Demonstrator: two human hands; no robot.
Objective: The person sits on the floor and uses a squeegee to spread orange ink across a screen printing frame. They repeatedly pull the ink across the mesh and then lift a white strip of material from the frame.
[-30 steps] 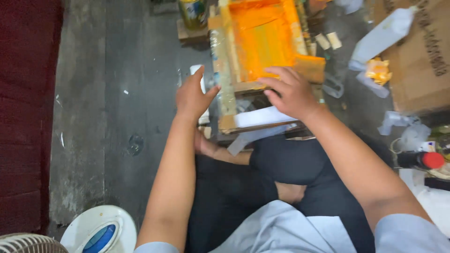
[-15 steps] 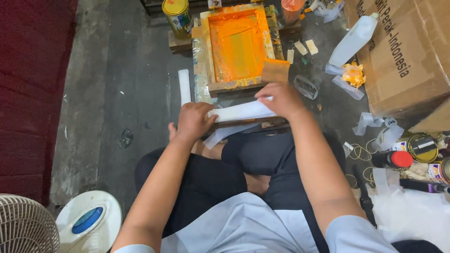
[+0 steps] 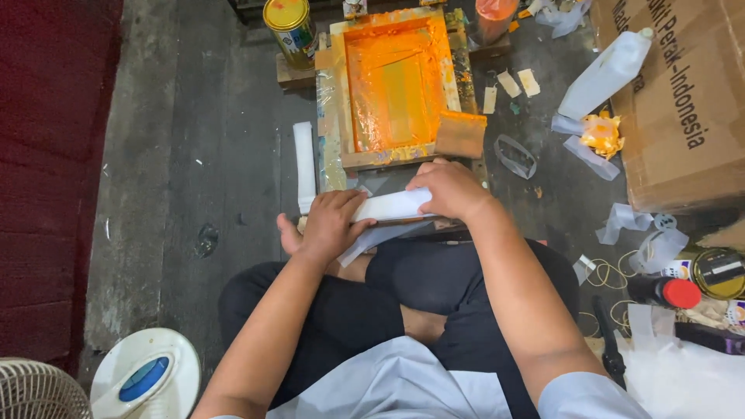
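I sit cross-legged on a grey concrete floor. My left hand point(image 3: 332, 223) and my right hand point(image 3: 450, 189) both grip a flat stack of white sheets point(image 3: 392, 206), held level just above my knees. Right behind the stack lies a wooden printing screen frame point(image 3: 335, 101) smeared with orange ink. An orange-coated squeegee block point(image 3: 460, 134) rests at the frame's near right corner, close to my right hand. A narrow white strip point(image 3: 304, 161) lies on the floor left of the frame.
A yellow-lidded tin point(image 3: 289, 27) stands behind the frame at left. At right are a large cardboard box point(image 3: 683, 101), a white plastic bottle point(image 3: 605, 74), paper scraps, rubber bands, a red-capped bottle point(image 3: 666, 292) and another tin point(image 3: 718, 271). A white fan base point(image 3: 143, 376) sits bottom left.
My hands have drawn back from the frame toward my lap, the left closing onto the white stack. The view has tilted so the frame sits farther away.
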